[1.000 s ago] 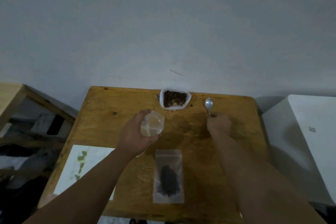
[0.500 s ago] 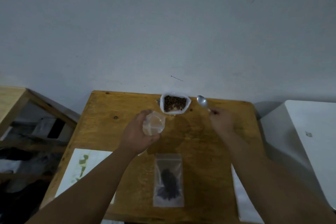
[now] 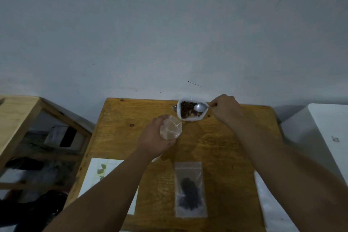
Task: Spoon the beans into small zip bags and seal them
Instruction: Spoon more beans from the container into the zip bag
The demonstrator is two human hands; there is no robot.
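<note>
Nearest, a flat clear zip bag point(image 3: 190, 190) with a dark clump of beans lies on the wooden worktop point(image 3: 216, 147), a paper sheet point(image 3: 96, 179) to its left. Further in, the left hand point(image 3: 154, 139) has its grip curled round an empty, crinkled small zip bag point(image 3: 171, 127), mouth gaping round. At the far edge, the right hand point(image 3: 225, 108) pinches a metal spoon point(image 3: 200, 107) by the handle, its bowl over brown beans point(image 3: 185, 109) in a white pouch point(image 3: 190, 118).

Left hand point(image 3: 154, 139) grips a bag point(image 3: 171, 127) near the table's point(image 3: 216, 147) middle; right hand point(image 3: 226, 109) pinches a spoon point(image 3: 200, 107) at its far edge.
</note>
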